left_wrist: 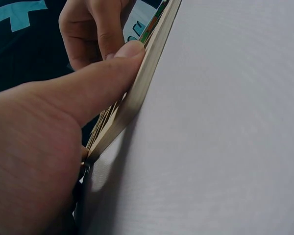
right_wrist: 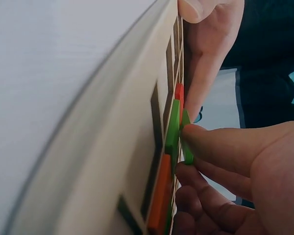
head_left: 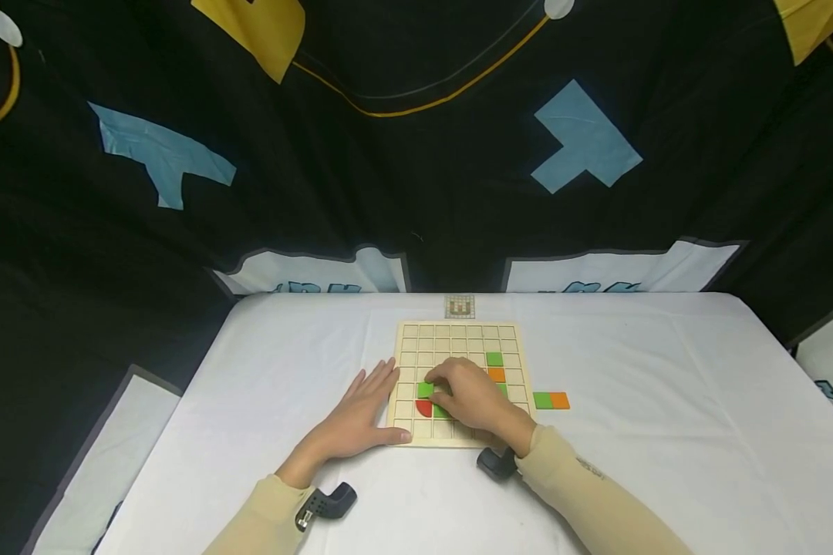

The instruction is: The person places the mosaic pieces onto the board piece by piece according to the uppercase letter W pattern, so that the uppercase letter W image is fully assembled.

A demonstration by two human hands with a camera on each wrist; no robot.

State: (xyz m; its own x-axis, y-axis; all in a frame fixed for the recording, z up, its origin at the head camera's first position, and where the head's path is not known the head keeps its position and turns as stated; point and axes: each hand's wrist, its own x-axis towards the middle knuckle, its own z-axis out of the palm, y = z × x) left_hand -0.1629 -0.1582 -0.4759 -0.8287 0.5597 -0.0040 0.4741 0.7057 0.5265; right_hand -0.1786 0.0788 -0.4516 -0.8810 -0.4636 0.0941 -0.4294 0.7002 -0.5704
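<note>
A wooden grid board (head_left: 416, 434) lies on the white table. My left hand (head_left: 361, 416) is spread along its left side, fingers straight, with the thumb (left_wrist: 112, 68) lying over the near edge. Above the board, my right hand (head_left: 473, 395) pinches a thin green tile (right_wrist: 187, 139) between thumb and fingers, tilted close over the cells. Near those fingertips, a red rounded piece (head_left: 424, 408) sits in a cell, with a green tile (head_left: 441, 412) beside it. Farther right on the grid are an orange tile (head_left: 496, 375) and another green tile (head_left: 494, 359). My right hand partly hides the middle cells.
Just right of the board, a loose green tile (head_left: 543, 400) and a loose orange tile (head_left: 559, 400) lie side by side on the cloth. A small card with a grid pattern (head_left: 460, 307) lies behind the board. A black patterned curtain (head_left: 416, 193) hangs behind the table.
</note>
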